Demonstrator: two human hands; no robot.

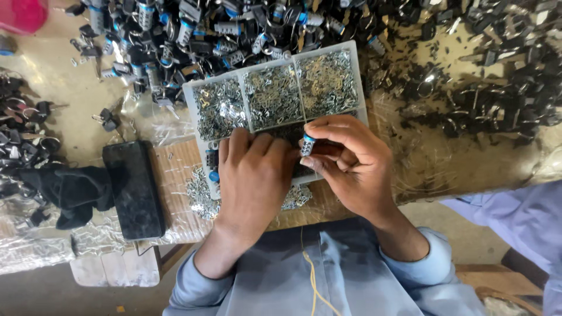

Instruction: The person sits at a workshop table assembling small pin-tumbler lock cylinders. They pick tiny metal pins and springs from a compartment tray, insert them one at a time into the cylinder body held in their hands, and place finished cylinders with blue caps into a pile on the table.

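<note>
Lock cylinder [307,144], blue-banded, is sitting pinched in the right hand [351,169] grip above the divided tray [275,96]; left hand [254,175], curled, contents hidden, is fitting it; next probably calls for another tiny pin.

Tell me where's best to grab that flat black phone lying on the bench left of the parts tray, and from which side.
Probably by its two long edges, coming from above. The black phone lies flat and is slim, so pinching across its narrow width suits it. Its left edge touches a black cloth, so approach near the lower end, where both edges show free. The left hand is the closer one.
</note>
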